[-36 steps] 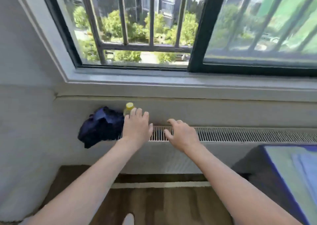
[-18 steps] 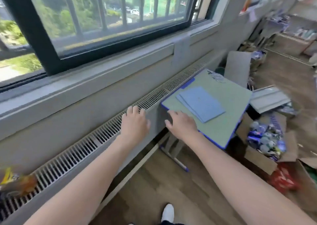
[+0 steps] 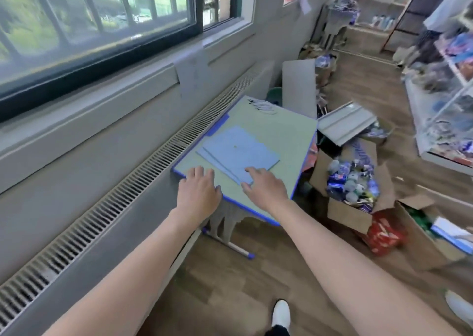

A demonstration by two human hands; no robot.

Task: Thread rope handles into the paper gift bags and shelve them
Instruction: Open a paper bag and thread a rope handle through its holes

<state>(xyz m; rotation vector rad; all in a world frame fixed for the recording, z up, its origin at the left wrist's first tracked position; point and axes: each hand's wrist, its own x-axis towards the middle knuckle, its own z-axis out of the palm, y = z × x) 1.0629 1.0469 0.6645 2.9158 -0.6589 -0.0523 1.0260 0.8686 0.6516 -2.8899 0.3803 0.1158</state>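
Reach-in step, I judge: right hand and left hand, fingers relaxed and holding nothing, near flat blue gift bags on the table; next, lift one bag.

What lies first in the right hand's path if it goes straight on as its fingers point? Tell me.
The right hand points up and left across the desk. Its fingertips are already at the near corner of the flat blue paper bags, so it would probably meet that stack first; actual contact is unclear.
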